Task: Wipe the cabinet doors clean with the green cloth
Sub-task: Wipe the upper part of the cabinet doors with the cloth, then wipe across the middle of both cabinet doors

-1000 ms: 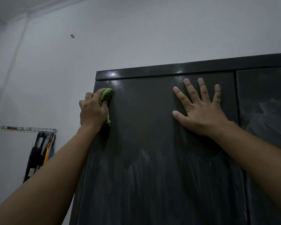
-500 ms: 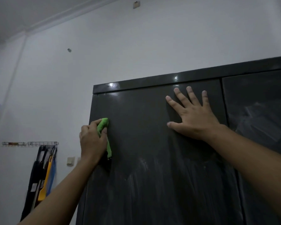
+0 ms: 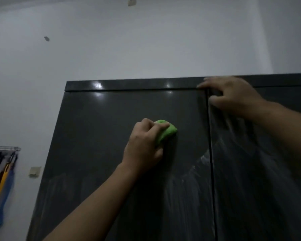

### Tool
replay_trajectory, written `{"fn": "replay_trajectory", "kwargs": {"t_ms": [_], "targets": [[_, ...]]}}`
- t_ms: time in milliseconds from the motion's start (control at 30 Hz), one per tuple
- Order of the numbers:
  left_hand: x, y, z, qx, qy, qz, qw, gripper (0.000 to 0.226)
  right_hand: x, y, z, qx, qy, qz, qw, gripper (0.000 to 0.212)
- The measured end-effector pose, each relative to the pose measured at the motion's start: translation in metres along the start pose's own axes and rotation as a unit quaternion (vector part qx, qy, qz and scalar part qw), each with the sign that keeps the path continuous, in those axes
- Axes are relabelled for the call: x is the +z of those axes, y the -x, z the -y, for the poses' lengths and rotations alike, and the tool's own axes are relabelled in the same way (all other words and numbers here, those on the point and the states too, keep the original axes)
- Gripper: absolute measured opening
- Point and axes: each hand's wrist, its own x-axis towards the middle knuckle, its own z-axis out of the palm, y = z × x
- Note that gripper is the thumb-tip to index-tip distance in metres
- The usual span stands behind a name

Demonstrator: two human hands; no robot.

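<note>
Two dark cabinet doors fill the lower view, the left door (image 3: 102,136) and the right door (image 3: 259,171), split by a vertical seam. Both carry pale streaks lower down. My left hand (image 3: 142,150) grips a bunched green cloth (image 3: 165,131) and presses it against the upper middle of the left door. My right hand (image 3: 233,96) is blurred and rests at the top of the right door beside the seam. Its fingers reach the cabinet's top trim (image 3: 129,85).
A white wall rises behind and left of the cabinet. Low on the left, a wire rack (image 3: 5,148) holds black, yellow and blue hanging items, with a wall switch (image 3: 34,171) near the cabinet's left edge.
My left hand has carried the cloth from the left door's left edge rightward to its middle. My right hand has slid right and up, from flat on the left door to the seam's top.
</note>
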Motion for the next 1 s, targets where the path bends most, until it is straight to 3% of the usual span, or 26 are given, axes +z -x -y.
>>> {"fn": "replay_trajectory", "kwargs": {"t_ms": [100, 267, 433, 533, 700, 800, 1000], "targets": [[0.012, 0.013, -0.021, 0.038, 0.005, 0.023, 0.999, 0.054, 0.008, 0.002, -0.005, 0.020, 0.040, 0.026, 0.999, 0.078], [-0.001, -0.004, -0.002, 0.108, -0.031, 0.038, 0.993, 0.042, 0.018, 0.007, -0.003, 0.042, 0.016, 0.044, 0.998, 0.083], [0.008, -0.056, -0.005, -0.074, -0.023, -0.067, 0.995, 0.044, 0.013, 0.005, -0.006, 0.043, -0.031, 0.063, 0.997, 0.079], [0.021, -0.071, -0.031, -0.129, -0.001, -0.087, 0.988, 0.048, 0.010, 0.001, -0.007, 0.051, -0.047, 0.055, 0.996, 0.065], [0.041, -0.064, -0.073, -0.032, 0.001, -0.034, 0.999, 0.046, 0.000, 0.004, -0.008, 0.042, -0.069, 0.060, 0.995, 0.076], [0.046, -0.052, -0.084, 0.011, 0.010, -0.009, 1.000, 0.045, -0.007, 0.004, -0.011, 0.027, -0.075, 0.074, 0.994, 0.064], [0.042, -0.033, -0.077, 0.002, -0.012, 0.015, 1.000, 0.062, -0.034, 0.007, -0.020, -0.003, -0.078, 0.109, 0.991, 0.043]]}}
